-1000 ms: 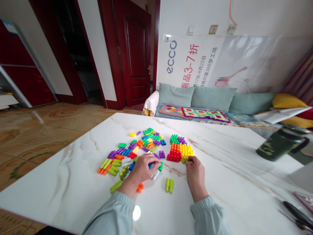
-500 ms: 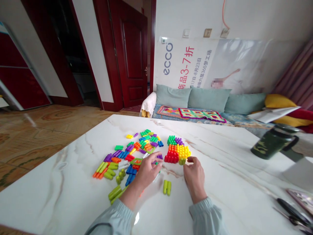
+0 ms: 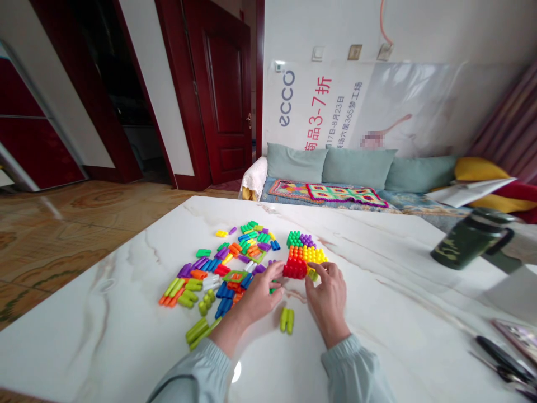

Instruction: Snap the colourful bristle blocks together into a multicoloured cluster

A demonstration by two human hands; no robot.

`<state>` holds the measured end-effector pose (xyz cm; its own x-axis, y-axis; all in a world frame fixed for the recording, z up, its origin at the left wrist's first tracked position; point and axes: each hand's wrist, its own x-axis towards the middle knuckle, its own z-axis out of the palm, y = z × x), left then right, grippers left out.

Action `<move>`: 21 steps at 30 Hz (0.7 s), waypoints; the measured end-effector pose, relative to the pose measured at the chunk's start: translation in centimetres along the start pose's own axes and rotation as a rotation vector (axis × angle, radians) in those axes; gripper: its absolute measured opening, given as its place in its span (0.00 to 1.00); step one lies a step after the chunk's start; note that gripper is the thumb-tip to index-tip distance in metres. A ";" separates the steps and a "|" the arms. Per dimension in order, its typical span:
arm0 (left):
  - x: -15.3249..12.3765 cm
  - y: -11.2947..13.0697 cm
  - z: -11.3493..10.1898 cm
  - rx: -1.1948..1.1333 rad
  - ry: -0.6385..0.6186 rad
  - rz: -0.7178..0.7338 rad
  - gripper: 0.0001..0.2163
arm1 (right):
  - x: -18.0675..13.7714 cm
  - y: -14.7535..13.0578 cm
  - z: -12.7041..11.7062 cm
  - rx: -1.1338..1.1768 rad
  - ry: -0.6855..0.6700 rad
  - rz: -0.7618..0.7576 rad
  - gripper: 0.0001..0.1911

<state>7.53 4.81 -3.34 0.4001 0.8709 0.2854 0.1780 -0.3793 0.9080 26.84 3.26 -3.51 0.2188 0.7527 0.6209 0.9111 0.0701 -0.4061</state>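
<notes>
A red cluster of joined plastic peg blocks stands upright at the near side of a colour-sorted group. My left hand has its fingertips against the left side of the red cluster. From the right, my right hand meets the same cluster with its fingertips, partly covering an olive block. Behind them stand orange blocks, yellow blocks, green blocks and purple blocks. A lime block lies between my wrists.
Loose, mixed-colour blocks spread over the left of the white marbled table. A camouflage mug stands at the right. Near the right edge lie a phone and a black-handled tool. A sofa is behind the table.
My right hand has moved left from the olive block to the red cluster. My left hand has shifted slightly right, its fingers now against the red cluster's other side.
</notes>
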 end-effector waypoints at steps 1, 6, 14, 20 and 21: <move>0.0 -0.2 0.1 0.006 -0.004 0.010 0.29 | 0.0 -0.1 0.0 -0.005 -0.008 0.000 0.15; -0.1 -0.5 0.2 0.039 -0.021 0.053 0.30 | 0.0 -0.3 -0.3 -0.012 -0.024 0.018 0.14; -0.2 -0.6 0.2 0.064 -0.021 0.083 0.31 | 0.1 -0.4 -0.3 -0.027 -0.011 0.008 0.13; -0.5 1.1 -0.6 0.106 0.062 0.125 0.25 | 0.3 -1.6 -1.4 0.276 0.030 -0.049 0.08; -0.6 1.5 -1.0 0.130 0.108 0.131 0.23 | 0.2 -2.0 -1.7 0.364 -0.044 -0.069 0.09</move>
<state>6.63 4.04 -1.89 0.3304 0.8372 0.4359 0.2484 -0.5227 0.8155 25.67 2.14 -1.44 0.1390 0.7650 0.6288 0.7376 0.3437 -0.5812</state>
